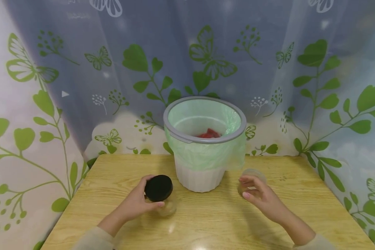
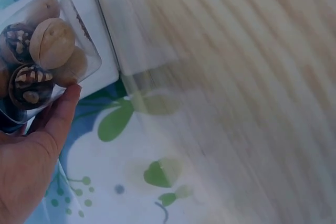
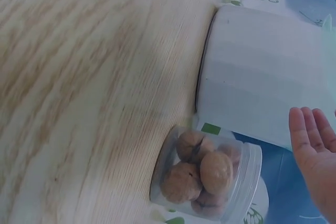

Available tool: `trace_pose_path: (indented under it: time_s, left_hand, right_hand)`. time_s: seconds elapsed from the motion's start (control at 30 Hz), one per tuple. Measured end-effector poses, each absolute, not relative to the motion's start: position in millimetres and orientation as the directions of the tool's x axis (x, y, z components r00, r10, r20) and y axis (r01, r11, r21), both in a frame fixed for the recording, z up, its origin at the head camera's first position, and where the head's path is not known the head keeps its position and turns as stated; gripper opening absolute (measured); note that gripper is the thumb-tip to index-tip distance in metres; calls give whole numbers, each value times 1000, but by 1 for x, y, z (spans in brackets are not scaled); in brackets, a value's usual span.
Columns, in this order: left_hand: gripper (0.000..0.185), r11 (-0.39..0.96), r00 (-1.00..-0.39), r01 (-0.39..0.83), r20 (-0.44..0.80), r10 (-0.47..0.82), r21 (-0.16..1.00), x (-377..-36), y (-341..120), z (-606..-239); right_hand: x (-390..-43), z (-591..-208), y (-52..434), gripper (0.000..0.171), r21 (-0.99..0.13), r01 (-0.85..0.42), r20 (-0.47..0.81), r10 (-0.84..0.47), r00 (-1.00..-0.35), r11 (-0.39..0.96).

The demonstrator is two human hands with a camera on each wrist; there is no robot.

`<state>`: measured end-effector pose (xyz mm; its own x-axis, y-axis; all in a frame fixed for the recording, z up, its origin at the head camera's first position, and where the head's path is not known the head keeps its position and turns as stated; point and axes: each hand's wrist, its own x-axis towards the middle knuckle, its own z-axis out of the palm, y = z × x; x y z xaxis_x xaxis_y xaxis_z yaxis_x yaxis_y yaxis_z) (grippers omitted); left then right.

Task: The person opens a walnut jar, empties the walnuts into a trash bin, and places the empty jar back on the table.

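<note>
Two clear jars [image 3: 247,178] — round walnuts [image 3: 216,172]

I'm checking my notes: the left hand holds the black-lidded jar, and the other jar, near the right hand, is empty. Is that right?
Not quite: the other jar isn't empty; the right wrist view shows nuts inside. The left hand holds the black-lidded jar, and the other is near the right hand.

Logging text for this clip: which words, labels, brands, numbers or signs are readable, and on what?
Readable words, labels, brands or numbers: none.
Curtain: pale marks at the head view's upper left may be lettering, too blurred to read; also a small white triangle.
Black-lidded jar, pale-topped jar, bin: no text on visible sides.
</note>
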<state>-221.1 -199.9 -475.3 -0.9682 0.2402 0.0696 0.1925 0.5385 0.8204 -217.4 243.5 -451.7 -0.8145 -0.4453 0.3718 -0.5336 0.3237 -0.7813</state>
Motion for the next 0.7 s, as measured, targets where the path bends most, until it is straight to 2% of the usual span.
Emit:
trace_pose_path:
  time_s: [0.27, 0.5, 0.7]
  left_hand:
    - [101, 500, -969, 194, 87, 229, 844, -214, -190, -471]
    - [97, 424, -953, 252, 147, 265, 870, -208, -178, -466]
    - [93, 370, -954, 263, 183, 238, 891, -206, -168, -460]
  right_hand:
    - [-216, -454, 233, 41, -785, -561, 411, -458, -788, 261]
    - [-212, -455, 224, 38, -800, -535, 391, -441, -808, 271]
    - [-213, -452, 217, 38, -794, -554, 416, -441, -795, 251]
